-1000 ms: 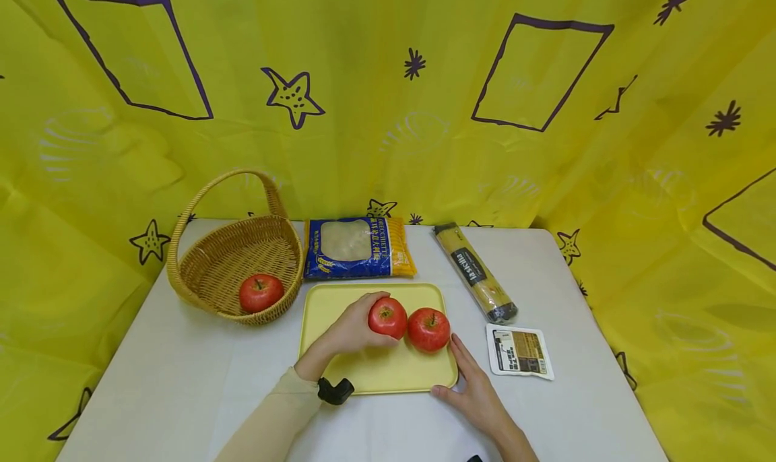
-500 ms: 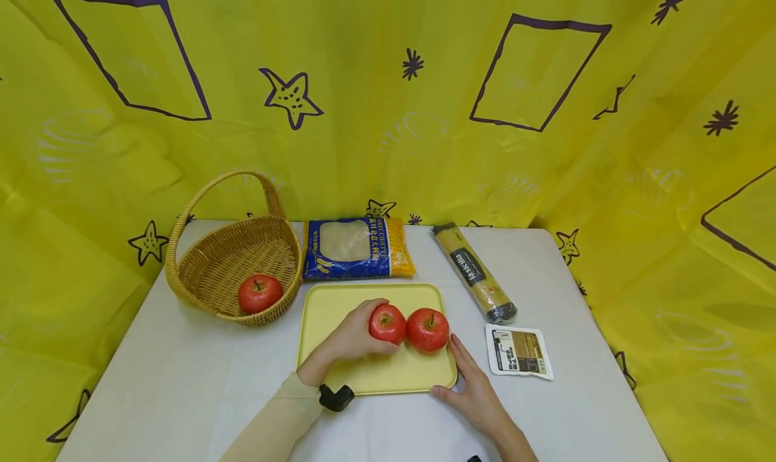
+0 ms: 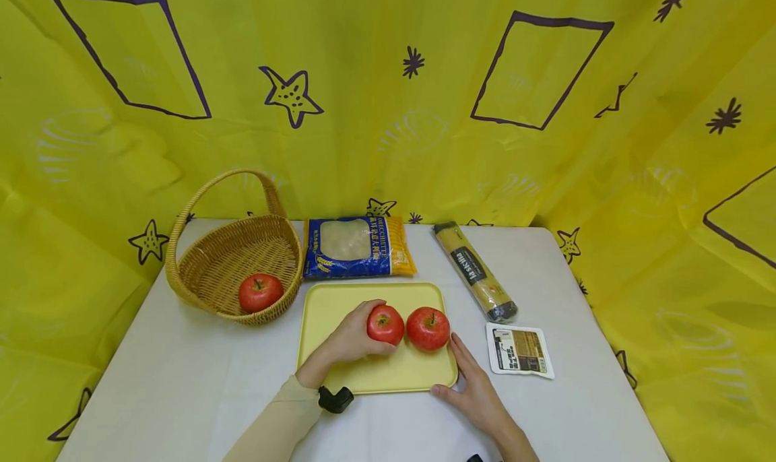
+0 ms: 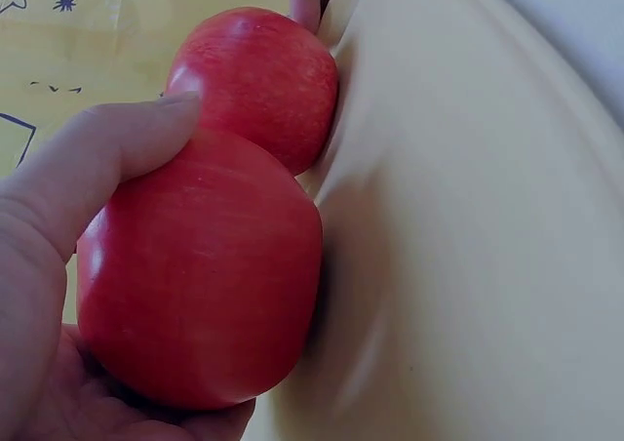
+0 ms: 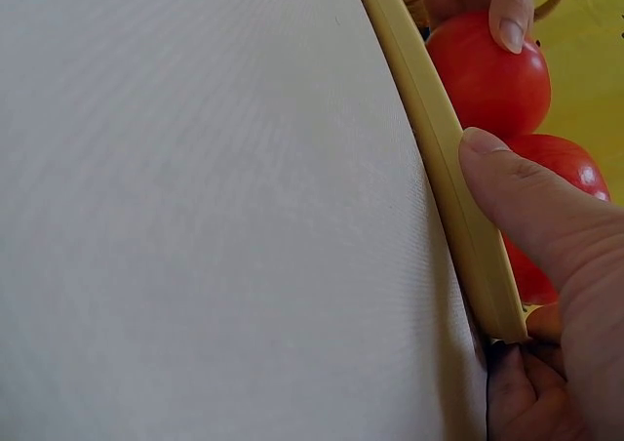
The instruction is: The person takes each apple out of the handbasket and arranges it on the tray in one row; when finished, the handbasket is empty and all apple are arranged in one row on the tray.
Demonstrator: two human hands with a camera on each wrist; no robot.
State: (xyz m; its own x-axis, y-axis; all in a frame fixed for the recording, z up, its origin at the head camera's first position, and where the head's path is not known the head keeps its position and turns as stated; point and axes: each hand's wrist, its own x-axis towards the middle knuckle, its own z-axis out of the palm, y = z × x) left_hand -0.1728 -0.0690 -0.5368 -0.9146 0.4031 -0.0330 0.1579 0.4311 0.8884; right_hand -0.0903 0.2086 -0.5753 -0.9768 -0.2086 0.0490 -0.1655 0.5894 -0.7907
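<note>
My left hand (image 3: 354,334) grips a red apple (image 3: 388,325), thumb on the near side and fingers round the far side; the left wrist view shows this apple (image 4: 205,275) close up. It is over the yellow tray (image 3: 339,374). Just to its right sits a second red apple (image 3: 428,329), near the tray's right edge. My right hand (image 3: 475,388) holds the tray's near right corner, its thumb on the front rim and fingers along the right side. In the right wrist view, some fingers (image 5: 517,392) of that hand curl below the corner.
A wicker basket (image 3: 206,260) with one red apple (image 3: 261,293) inside stands at the left. Behind the tray lies a blue bag of orecchiette (image 3: 358,248). To the right are a long pack of pasta (image 3: 473,270) and a small white flat packet (image 3: 519,351).
The apple in my left hand has shifted slightly left and toward me. My right hand and the other apple have stayed in place.
</note>
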